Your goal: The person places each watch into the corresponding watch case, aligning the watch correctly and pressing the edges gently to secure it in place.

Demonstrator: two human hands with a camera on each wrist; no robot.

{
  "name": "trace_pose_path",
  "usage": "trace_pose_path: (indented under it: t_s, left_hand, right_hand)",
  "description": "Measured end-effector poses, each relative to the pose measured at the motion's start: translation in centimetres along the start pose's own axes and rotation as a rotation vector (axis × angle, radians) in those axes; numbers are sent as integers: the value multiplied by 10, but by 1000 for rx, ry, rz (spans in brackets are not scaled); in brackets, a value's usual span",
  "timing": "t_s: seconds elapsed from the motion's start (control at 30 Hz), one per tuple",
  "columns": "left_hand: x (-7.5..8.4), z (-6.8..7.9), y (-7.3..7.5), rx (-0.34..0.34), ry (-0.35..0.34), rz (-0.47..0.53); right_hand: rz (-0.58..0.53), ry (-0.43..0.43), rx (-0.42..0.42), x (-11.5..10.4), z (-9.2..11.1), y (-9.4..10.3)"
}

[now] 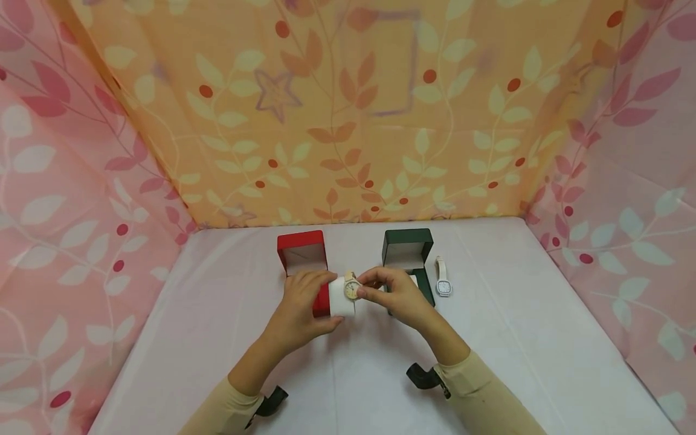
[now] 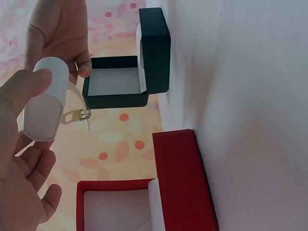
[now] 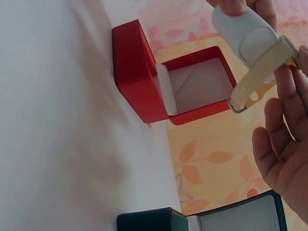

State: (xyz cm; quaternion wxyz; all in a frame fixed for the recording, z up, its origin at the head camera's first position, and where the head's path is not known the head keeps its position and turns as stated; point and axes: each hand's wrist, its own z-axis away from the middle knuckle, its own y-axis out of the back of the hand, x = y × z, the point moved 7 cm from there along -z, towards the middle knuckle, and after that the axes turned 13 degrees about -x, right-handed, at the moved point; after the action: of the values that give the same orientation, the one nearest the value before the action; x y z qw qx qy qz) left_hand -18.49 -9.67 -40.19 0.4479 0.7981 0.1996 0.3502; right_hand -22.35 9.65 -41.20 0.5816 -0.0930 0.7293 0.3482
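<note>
My left hand [image 1: 296, 311] grips a white watch cushion [image 1: 340, 299] in front of the red box, the thumb on one side and fingers on the other. Beside it my right hand [image 1: 398, 295] pinches a wristwatch [image 1: 351, 290] with a cream strap and round face. In the right wrist view the buckled strap [image 3: 257, 77] forms a loop at the end of the cushion [image 3: 243, 33]. The left wrist view shows the strap's buckle [image 2: 83, 114] hanging beside the cushion [image 2: 45, 103].
An open red watch box [image 1: 302, 246] stands behind my left hand. Behind my right hand is an open dark green watch box [image 1: 408, 248], and to its right lies another watch [image 1: 443, 285] with a pale strap and squarish face. Patterned cloth walls [image 1: 348, 151] enclose the white table [image 1: 228, 314].
</note>
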Motion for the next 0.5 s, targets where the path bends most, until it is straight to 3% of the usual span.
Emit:
trace_pose_path:
  t_s: [0.3, 0.5]
  left_hand:
    - [-4, 2, 5, 48, 51, 17]
    - [-6, 1, 6, 73, 49, 11]
  right_hand:
    - [167, 62, 193, -9, 0, -3]
    - [288, 150, 235, -21, 2, -4]
